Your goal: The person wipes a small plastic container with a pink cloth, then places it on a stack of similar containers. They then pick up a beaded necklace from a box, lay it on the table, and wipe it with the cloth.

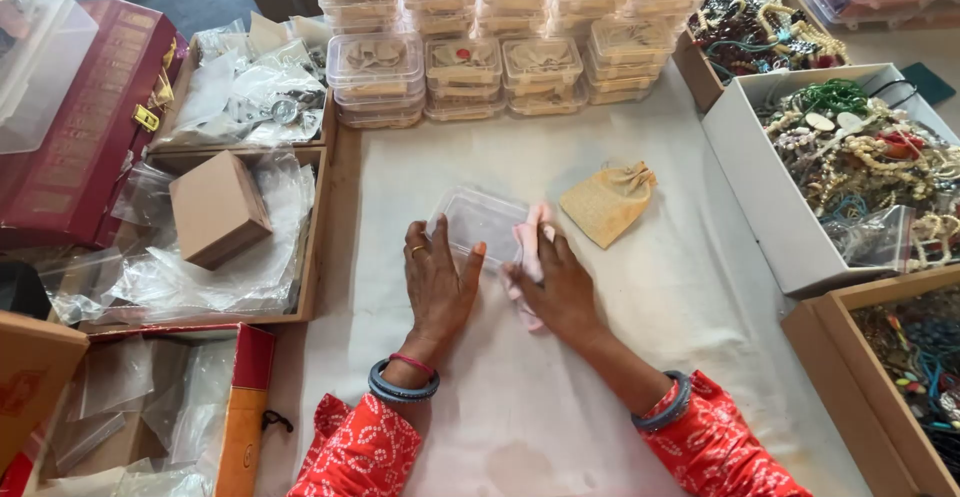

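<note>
**Status: clear box held at centre of tabletop, pink cloth applied**

I see my left hand lying flat, palm down, fingers spread and extended onto the near-left corner of a clear plastic box. It presses the box rather than closing around it. My right hand is curled shut around a pink cloth, which touches the box's right edge. The box sits at the middle of the white-covered tabletop and looks empty.

Progress, as I judge it: many packed boxes stand stacked along the far edge, so a large share appears done. The box in hand has no contents yet. A tan drawstring pouch lies just right of it, untouched. Open cartons of bead jewellery at the right edge remain heaped full.

Pose: both forearms enter from the near edge and converge on the box; wrists low, bangles on each.
</note>
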